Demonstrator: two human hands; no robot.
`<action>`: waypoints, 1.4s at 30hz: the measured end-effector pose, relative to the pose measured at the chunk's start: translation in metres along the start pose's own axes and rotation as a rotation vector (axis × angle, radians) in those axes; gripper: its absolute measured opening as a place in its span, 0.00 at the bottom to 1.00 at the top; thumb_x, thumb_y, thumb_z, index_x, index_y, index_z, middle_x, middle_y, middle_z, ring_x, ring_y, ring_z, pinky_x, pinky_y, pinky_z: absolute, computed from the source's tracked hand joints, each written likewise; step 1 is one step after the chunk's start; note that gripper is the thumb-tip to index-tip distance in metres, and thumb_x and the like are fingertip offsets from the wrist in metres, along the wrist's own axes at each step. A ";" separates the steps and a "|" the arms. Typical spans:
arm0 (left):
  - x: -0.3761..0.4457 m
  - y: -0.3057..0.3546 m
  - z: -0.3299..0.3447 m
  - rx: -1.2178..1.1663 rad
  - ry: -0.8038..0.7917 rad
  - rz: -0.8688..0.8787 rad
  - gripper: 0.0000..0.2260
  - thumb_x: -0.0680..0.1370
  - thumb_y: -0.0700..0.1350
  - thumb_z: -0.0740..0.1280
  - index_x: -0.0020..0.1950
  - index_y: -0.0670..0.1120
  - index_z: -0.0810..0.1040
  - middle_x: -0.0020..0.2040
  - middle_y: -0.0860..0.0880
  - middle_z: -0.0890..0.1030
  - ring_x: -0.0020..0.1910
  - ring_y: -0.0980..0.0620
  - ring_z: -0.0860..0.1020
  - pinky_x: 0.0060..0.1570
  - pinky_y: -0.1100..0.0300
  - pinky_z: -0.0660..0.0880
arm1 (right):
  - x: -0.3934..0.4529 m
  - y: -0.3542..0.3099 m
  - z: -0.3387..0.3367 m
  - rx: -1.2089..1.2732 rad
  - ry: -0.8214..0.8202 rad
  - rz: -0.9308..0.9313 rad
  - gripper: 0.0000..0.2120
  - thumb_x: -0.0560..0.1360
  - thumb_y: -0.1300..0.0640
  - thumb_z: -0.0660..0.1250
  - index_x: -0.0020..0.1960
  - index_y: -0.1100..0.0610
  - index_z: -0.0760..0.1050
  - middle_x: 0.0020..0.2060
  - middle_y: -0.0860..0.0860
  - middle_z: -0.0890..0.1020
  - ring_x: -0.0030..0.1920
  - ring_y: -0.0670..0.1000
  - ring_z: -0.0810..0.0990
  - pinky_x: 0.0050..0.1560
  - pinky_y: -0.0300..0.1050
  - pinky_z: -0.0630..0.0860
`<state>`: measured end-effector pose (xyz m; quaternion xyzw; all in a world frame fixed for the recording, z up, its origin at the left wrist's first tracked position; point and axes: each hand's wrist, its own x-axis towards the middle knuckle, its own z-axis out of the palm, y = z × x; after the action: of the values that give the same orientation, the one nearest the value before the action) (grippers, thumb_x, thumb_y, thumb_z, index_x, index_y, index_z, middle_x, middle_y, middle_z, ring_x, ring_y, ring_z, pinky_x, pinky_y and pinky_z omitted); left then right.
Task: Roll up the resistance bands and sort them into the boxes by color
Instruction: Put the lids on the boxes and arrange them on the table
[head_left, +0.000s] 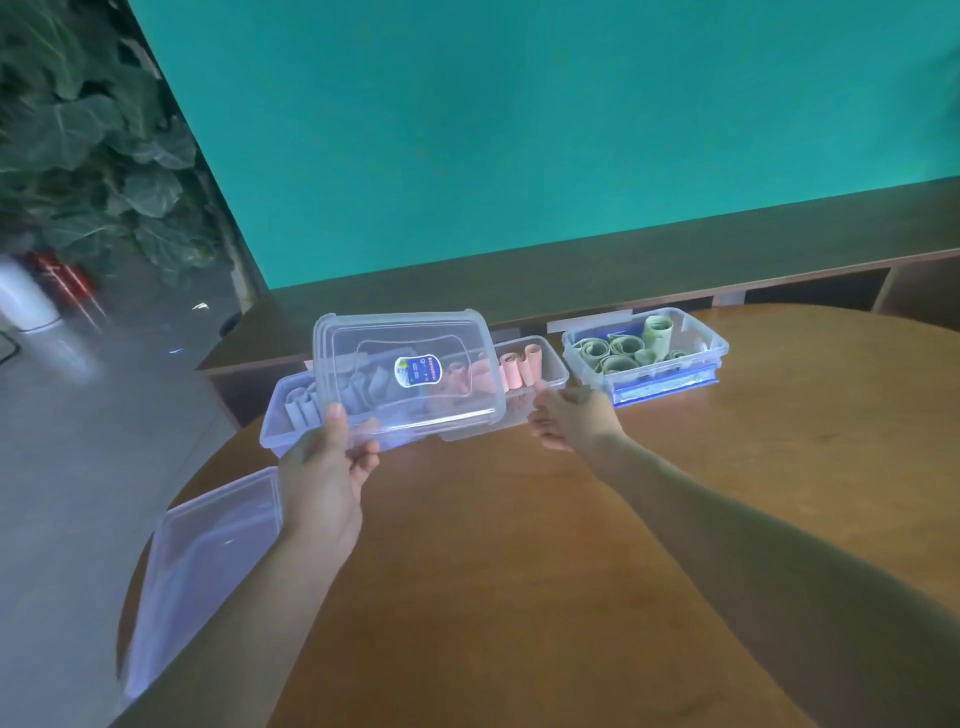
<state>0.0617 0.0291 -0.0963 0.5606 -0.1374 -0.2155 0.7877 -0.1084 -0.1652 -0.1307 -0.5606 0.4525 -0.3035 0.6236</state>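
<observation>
Your left hand (324, 467) pinches a clear lid (410, 371) by its near corner, tilted above the purple-band box (280, 415) and pink-band box (540, 374). Your right hand (571, 418) grips the pink box's rim. Green rolls fill the right box (644, 345). Another lid (202, 561) lies beside your left forearm.

The held lid (410, 371) veils the pink box's (545, 382) left part.

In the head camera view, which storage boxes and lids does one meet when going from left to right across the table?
Clear plastic lid lying flat at the table's left edge → clear box of grey-blue rolled bands → clear box of pink rolled bands → clear box of green rolled bands, resting on a blue lid.
</observation>
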 end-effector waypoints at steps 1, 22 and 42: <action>0.005 0.000 0.001 -0.008 0.009 0.000 0.11 0.83 0.49 0.66 0.48 0.41 0.79 0.40 0.46 0.83 0.30 0.56 0.78 0.38 0.64 0.79 | 0.006 -0.002 0.004 0.036 0.011 0.049 0.14 0.81 0.48 0.67 0.48 0.60 0.80 0.41 0.55 0.86 0.37 0.49 0.84 0.35 0.39 0.82; -0.005 0.025 -0.010 0.050 -0.041 0.050 0.14 0.82 0.49 0.66 0.45 0.39 0.80 0.46 0.41 0.86 0.29 0.55 0.76 0.34 0.64 0.77 | 0.008 0.010 0.009 0.201 0.108 0.195 0.11 0.77 0.58 0.67 0.36 0.59 0.78 0.27 0.50 0.77 0.23 0.46 0.68 0.23 0.37 0.65; -0.180 0.027 -0.029 0.005 -0.034 -0.166 0.14 0.82 0.51 0.67 0.52 0.38 0.79 0.42 0.43 0.86 0.28 0.57 0.75 0.31 0.67 0.75 | -0.235 0.065 -0.066 0.271 0.136 0.243 0.09 0.77 0.60 0.69 0.41 0.64 0.80 0.28 0.53 0.80 0.23 0.47 0.69 0.24 0.36 0.66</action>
<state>-0.0759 0.1496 -0.0757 0.5682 -0.1041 -0.2893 0.7633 -0.2719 0.0276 -0.1388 -0.3908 0.5127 -0.3213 0.6936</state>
